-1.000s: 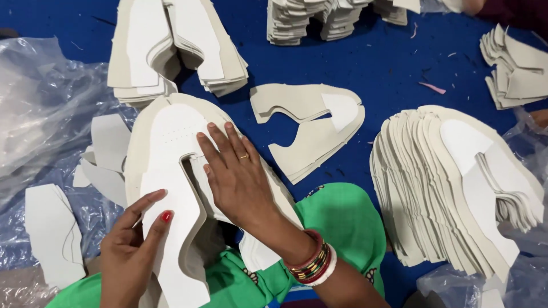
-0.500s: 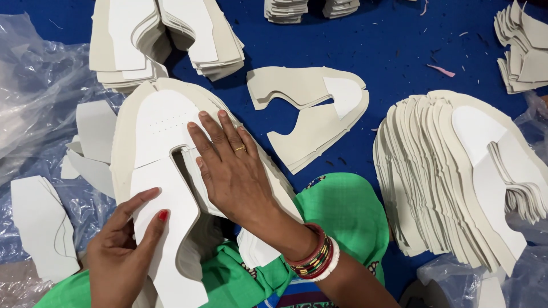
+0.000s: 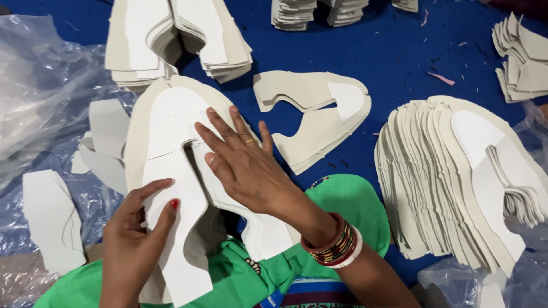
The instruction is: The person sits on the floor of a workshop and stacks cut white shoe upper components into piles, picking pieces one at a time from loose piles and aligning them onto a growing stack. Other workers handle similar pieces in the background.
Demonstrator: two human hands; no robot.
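Right hand [image 3: 248, 165] lies flat, fingers spread, on the white shoe-upper stack [image 3: 171, 122]; left hand [image 3: 134, 225] pinches its lower leg, near the blue surface's [image 3: 399, 57] bottom edge.

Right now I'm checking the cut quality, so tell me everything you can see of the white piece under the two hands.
The white shoe-upper piece is a flat, thin sheet, seemingly board or stiff fabric, with a rounded toe and two long legs split by a narrow slot. It tops a stack of similar cream pieces over the green-clad lap. The right hand presses flat across the slot; the left hand holds the left leg.
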